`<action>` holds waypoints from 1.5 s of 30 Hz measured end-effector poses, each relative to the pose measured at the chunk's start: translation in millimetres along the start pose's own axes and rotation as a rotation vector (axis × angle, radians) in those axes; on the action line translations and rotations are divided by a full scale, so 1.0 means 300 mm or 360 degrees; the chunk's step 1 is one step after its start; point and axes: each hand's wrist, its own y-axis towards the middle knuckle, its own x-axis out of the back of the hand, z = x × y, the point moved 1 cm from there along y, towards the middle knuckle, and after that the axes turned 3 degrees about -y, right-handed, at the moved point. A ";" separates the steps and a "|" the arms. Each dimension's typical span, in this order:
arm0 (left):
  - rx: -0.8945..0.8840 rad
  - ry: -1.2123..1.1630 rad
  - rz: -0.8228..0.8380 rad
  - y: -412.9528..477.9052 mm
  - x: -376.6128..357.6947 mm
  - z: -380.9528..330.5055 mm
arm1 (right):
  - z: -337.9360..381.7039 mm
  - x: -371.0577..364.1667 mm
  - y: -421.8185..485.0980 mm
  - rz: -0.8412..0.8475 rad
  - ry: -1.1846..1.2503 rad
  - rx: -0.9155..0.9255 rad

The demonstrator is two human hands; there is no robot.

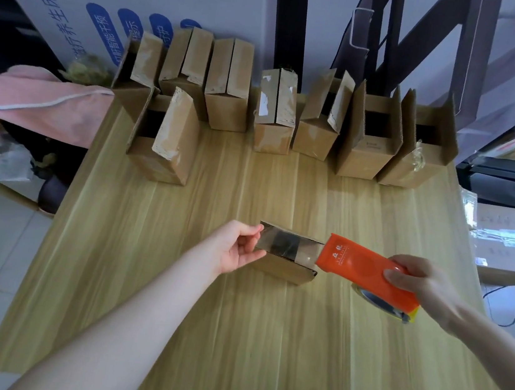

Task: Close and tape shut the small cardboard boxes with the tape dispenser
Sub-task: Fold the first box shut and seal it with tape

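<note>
Left hand (237, 247) pinched on box (286, 267) end, dispenser (367, 270) gripped by right hand (424, 284) at box's 3 o'clock, tape (279, 242) stretched across top

Open boxes (228, 86) line the far edge of the surface (230, 338); its near half lies bare below the hands.

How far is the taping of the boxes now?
Done: no box shows a finished tape seal that I can confirm. In hand: the left hand grips the front box while the right hand holds the orange tape dispenser at its right end, tape lying across the top. Left: the open box at far right and others behind stand with flaps up.
</note>
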 end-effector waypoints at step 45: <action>-0.0925 0.0922 -0.0933 0.250 0.090 -0.007 | 0.073 -0.161 0.143 0.0078 -0.0647 -0.0318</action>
